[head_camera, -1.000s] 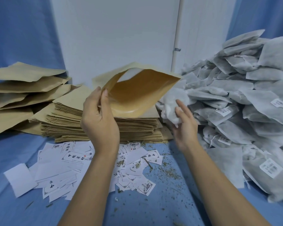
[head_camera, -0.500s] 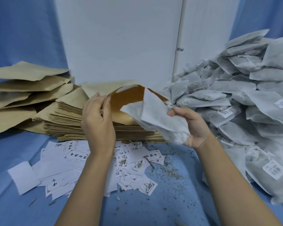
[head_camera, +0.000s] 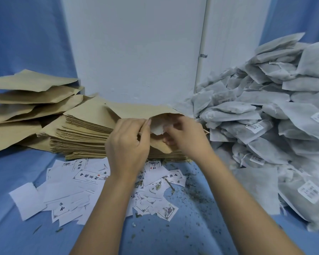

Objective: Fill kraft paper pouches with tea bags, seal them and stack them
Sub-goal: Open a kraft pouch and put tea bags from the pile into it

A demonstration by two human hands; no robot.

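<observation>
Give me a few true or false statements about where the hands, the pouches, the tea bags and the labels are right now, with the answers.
1. The pile of tea bags lies to the person's right. True.
2. The left hand rests flat on the blue cloth. False: it pinches the mouth edge of the kraft pouch.
3. The right hand holds a white tea bag at the pouch's mouth. True.
4. The printed labels lie on top of the stack of flat pouches. False: they lie scattered on the cloth in front of the stack.
</observation>
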